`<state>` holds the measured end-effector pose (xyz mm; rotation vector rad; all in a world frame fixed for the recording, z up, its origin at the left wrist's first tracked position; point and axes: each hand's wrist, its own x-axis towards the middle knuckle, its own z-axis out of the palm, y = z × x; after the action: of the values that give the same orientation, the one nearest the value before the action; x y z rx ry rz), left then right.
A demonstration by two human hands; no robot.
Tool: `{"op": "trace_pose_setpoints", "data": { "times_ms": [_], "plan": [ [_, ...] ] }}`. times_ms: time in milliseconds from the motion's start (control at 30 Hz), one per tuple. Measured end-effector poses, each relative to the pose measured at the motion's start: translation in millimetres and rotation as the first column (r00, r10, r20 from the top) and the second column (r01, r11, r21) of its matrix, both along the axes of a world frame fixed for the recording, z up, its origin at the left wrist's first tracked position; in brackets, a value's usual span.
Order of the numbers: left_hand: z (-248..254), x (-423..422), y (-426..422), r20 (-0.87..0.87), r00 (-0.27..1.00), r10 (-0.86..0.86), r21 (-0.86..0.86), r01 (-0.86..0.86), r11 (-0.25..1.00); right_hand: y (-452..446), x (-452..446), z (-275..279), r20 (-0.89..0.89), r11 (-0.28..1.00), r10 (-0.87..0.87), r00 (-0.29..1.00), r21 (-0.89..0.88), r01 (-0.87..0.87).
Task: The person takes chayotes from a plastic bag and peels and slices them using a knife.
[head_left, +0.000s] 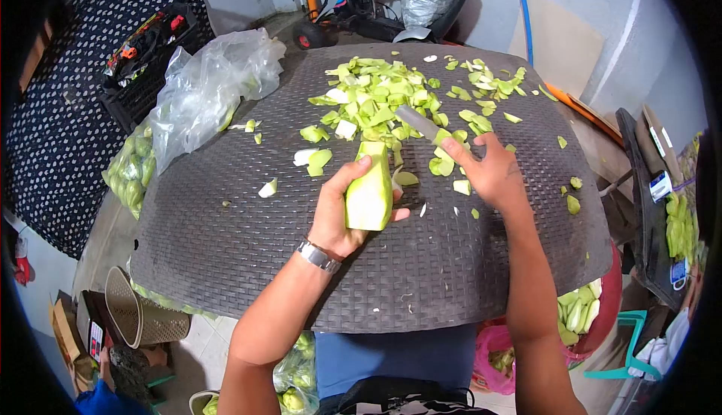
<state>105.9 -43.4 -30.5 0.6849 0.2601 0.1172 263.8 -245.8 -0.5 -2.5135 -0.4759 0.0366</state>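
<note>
My left hand (331,208) is wrapped round a pale green chayote (368,197), its surface cut into flat peeled faces. It is held above the brown woven-pattern table (233,264). To the right, my right hand (492,170) grips a knife (419,124); its handle is mostly hidden in the fingers. The blade points up and left, apart from the chayote, over the edge of a heap of green peelings (376,91). Several loose peel pieces lie around both hands.
A clear plastic bag (210,88) lies on the table's left edge, above a bag of chayotes (131,170). Below right, a red basin (609,294) holds peeled pieces, beside a pink bag (492,347). A beige basket (143,310) and a person's blue sleeve (120,400) are lower left.
</note>
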Motion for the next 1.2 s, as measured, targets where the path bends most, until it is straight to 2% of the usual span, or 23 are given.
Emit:
{"op": "trace_pose_setpoints", "data": {
  "times_ms": [167, 300, 400, 467, 500, 567, 600, 633, 667, 700, 800, 833, 933, 1033, 1133, 1200],
  "plan": [
    [-2, 1, -4, -0.059, 0.998, 0.031, 0.059, -0.028, 0.998, 0, 18, -23, -0.007, 0.997, -0.049, 0.999, 0.061, 0.049],
    [-1, 0, -3, -0.08, 0.995, 0.052, 0.066, -0.047, 0.997, 3, 7, -10, -0.046, 0.993, -0.083, 0.995, 0.086, 0.087],
    [-4, 0, 1, -0.046, 0.998, 0.036, 0.026, -0.035, 0.999, 3, -2, -2, -0.035, 0.993, 0.047, 0.998, 0.113, -0.043],
    [-1, -1, 3, 0.027, 1.0, 0.0, -0.022, 0.0, 1.0, 2, -7, -1, -0.073, 0.945, 0.227, 0.971, 0.257, -0.201],
    [2, -1, 0, 0.005, 0.998, 0.067, -0.004, -0.067, 0.998, 3, -10, -1, -0.082, 0.904, 0.316, 0.945, 0.33, -0.273],
    [8, -1, -10, -0.035, 0.979, 0.199, 0.038, -0.198, 0.98, 7, -25, -1, 0.012, 0.843, 0.415, 0.91, 0.371, -0.389],
    [8, 0, -8, -0.017, 0.982, 0.188, -0.014, -0.188, 0.982, 11, -34, 2, 0.062, 0.807, 0.46, 0.886, 0.386, -0.447],
    [6, 0, -6, 0.0, 0.984, 0.178, -0.066, -0.178, 0.982, 14, -48, 14, -0.006, 0.814, 0.495, 0.869, 0.351, -0.462],
    [4, 0, -4, 0.015, 0.986, 0.169, -0.118, -0.166, 0.979, 19, -57, 11, 0.044, 0.814, 0.516, 0.855, 0.287, -0.506],
    [-6, 4, -2, -0.032, 0.974, 0.226, -0.166, -0.228, 0.959, 23, -66, 8, 0.091, 0.81, 0.538, 0.838, 0.219, -0.544],
    [-8, 0, 4, 0.114, 0.993, -0.038, -0.138, 0.054, 0.989, 33, -81, -12, 0.278, 0.778, 0.575, 0.769, 0.106, -0.62],
    [-5, -2, 1, 0.098, 0.994, -0.045, -0.137, 0.059, 0.989, 34, -82, -17, 0.328, 0.769, 0.576, 0.749, 0.095, -0.632],
    [-6, -2, -3, 0.081, 0.996, -0.047, -0.051, 0.051, 0.997, 34, -81, -18, 0.318, 0.767, 0.567, 0.76, 0.133, -0.628],
    [-9, -3, -4, 0.081, 0.994, -0.074, -0.048, 0.078, 0.996, 32, -81, -13, 0.327, 0.764, 0.593, 0.736, 0.063, -0.642],
    [-7, -1, -10, 0.116, 0.992, -0.049, -0.072, 0.057, 0.996, 30, -85, -12, 0.336, 0.764, 0.601, 0.725, 0.024, -0.645],
    [-1, -1, -16, 0.123, 0.992, 0.013, -0.017, -0.011, 1.0, 32, -88, -13, 0.366, 0.768, 0.583, 0.726, 0.043, -0.639]
  ]
}}
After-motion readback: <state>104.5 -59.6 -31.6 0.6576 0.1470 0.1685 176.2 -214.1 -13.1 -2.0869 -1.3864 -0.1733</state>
